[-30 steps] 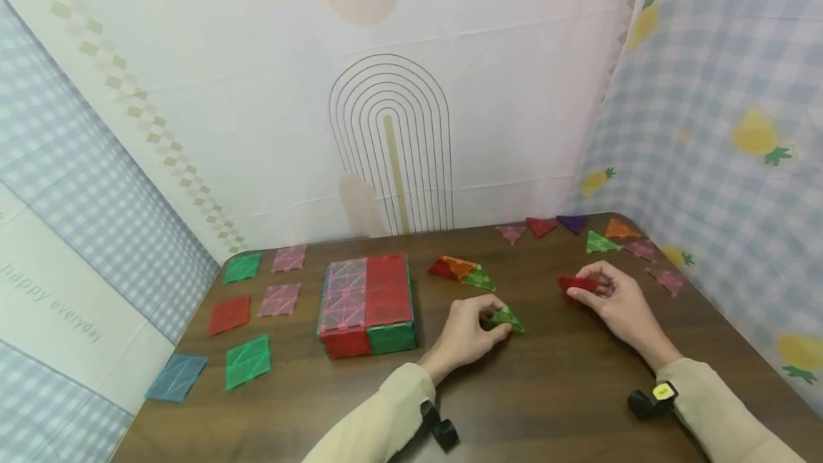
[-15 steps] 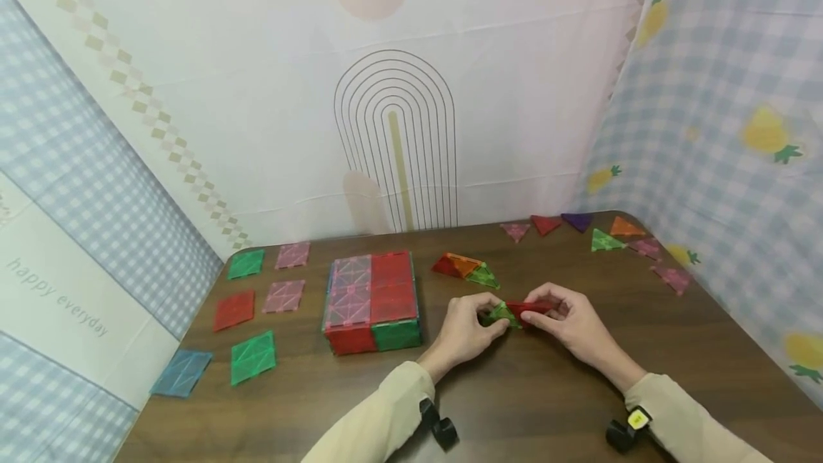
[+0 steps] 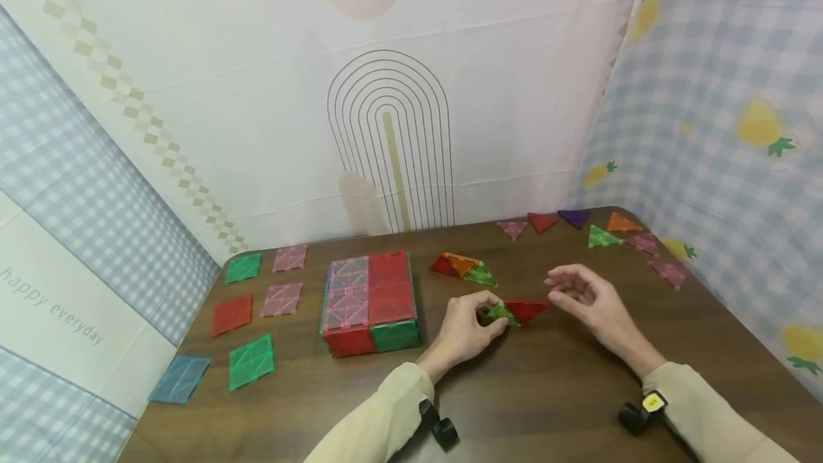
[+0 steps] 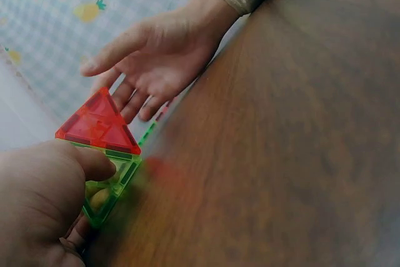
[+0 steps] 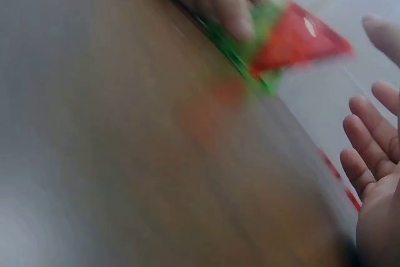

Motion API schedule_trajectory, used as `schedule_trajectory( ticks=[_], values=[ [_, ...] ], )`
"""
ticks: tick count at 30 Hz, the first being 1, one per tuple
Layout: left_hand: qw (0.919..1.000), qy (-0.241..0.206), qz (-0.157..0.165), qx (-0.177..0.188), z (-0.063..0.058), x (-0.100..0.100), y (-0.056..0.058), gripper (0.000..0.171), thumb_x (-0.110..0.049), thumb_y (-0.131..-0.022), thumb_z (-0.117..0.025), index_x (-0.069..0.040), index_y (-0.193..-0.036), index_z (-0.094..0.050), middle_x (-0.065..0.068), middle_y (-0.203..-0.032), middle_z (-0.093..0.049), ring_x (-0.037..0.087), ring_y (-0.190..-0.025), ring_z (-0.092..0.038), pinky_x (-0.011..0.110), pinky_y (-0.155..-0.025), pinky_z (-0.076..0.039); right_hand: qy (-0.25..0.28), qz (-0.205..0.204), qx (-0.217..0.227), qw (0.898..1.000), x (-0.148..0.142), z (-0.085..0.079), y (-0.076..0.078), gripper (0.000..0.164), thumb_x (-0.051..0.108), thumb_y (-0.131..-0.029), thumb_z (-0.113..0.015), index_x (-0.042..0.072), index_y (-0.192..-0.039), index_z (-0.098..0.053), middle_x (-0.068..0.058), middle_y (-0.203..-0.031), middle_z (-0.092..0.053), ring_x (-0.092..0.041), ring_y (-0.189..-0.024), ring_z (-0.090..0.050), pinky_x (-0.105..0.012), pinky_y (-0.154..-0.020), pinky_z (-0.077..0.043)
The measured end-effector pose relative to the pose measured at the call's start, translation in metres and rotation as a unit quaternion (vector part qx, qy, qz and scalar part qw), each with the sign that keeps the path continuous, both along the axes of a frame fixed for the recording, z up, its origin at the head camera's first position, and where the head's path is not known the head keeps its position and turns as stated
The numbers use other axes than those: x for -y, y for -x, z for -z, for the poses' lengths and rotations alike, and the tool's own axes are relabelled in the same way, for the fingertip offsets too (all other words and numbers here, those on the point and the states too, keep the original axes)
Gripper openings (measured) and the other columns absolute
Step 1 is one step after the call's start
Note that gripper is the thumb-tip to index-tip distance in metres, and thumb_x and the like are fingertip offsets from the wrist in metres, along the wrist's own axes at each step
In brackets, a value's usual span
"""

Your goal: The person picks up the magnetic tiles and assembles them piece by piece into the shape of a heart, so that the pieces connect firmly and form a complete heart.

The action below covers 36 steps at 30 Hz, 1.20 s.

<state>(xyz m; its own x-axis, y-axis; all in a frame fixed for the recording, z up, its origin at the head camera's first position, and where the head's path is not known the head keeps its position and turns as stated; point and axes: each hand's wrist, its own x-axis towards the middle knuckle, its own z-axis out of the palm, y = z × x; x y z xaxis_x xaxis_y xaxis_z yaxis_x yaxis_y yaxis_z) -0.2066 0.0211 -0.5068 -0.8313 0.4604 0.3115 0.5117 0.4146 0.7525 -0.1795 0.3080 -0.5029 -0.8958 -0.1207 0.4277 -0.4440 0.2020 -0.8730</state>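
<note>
My left hand (image 3: 464, 329) pinches a translucent green triangular magnetic tile (image 4: 115, 203) just above the tabletop, thumb over its face in the left wrist view. Edge to edge with the green tile, a red triangular magnetic tile (image 3: 524, 310) sticks out to the right. My right hand (image 3: 593, 302) is off to the right of the red tile's tip, fingers loosely bent with nothing in them. Part of the green tile is hidden behind the left fingers. Farther back lies a joined strip of red, orange and green triangles (image 3: 461, 267).
A low box of red, pink and green square tiles (image 3: 371, 302) stands left of my left hand. Beyond it lie several loose square tiles, including a blue one (image 3: 180, 379). Several triangles, one purple (image 3: 574, 218), line the back right edge. Fabric hangs behind the table (image 3: 546, 399).
My right hand brought the red triangle left to the green one, then let go and drew back to the right. The left hand kept its hold on the green tile.
</note>
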Motion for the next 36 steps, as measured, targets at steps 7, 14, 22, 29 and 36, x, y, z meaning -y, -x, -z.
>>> schedule_trajectory(
  ticks=[7,14,22,29,36],
  values=[
    [1.0000,-0.004,0.004,0.001,-0.001,-0.001,-0.002,0.014,-0.023,-0.100,-0.086,-0.021,-0.113,-0.081,-0.008,-0.105,-0.082,-0.001,-0.086,-0.065,0.021,-0.078,-0.056,-0.051,0.213,-0.040,0.975,-0.074,0.003,0.011,0.034,0.001,-0.103,-0.079,-0.009,-0.134,-0.068,0.013,-0.112,-0.074,0.002,-0.097,-0.069,-0.007,-0.083,-0.053],
    [1.0000,0.002,0.001,0.008,-0.002,-0.001,-0.003,0.014,-0.023,-0.100,-0.086,-0.022,-0.113,-0.081,-0.009,-0.105,-0.082,-0.001,-0.088,-0.065,0.021,-0.079,-0.056,-0.170,0.344,-0.001,0.923,-0.146,0.005,0.002,0.046,0.020,-0.105,-0.079,-0.003,-0.143,-0.068,-0.001,-0.125,-0.074,0.016,-0.100,-0.052,0.001,-0.079,-0.040],
    [0.9998,0.018,-0.006,0.006,-0.005,-0.002,-0.003,0.015,-0.024,-0.101,-0.085,-0.022,-0.115,-0.081,-0.010,-0.107,-0.081,0.000,-0.091,-0.067,0.022,-0.083,-0.058,-0.330,0.319,0.042,0.887,-0.176,0.008,0.001,0.054,0.027,-0.110,-0.070,-0.010,-0.148,-0.059,-0.044,-0.149,-0.053,-0.064,-0.129,-0.052,-0.069,-0.101,-0.045],
    [0.9997,0.023,-0.006,0.009,-0.006,-0.001,-0.003,0.016,-0.024,-0.102,-0.085,-0.021,-0.117,-0.081,-0.008,-0.108,-0.081,0.001,-0.092,-0.067,0.022,-0.083,-0.058,-0.360,0.283,0.021,0.889,-0.176,0.011,0.003,0.041,0.020,-0.109,-0.073,-0.009,-0.136,-0.065,-0.045,-0.134,-0.060,-0.067,-0.122,-0.050,-0.081,-0.103,-0.034],
    [0.9997,0.022,-0.004,0.008,-0.007,-0.001,-0.003,0.015,-0.023,-0.101,-0.085,-0.021,-0.116,-0.081,-0.009,-0.107,-0.081,0.000,-0.091,-0.066,0.021,-0.083,-0.057,-0.313,0.307,0.023,0.898,-0.167,0.005,0.000,0.047,0.004,-0.098,-0.082,-0.005,-0.141,-0.064,-0.040,-0.136,-0.052,-0.059,-0.120,-0.048,-0.072,-0.096,-0.036]
  ],
)
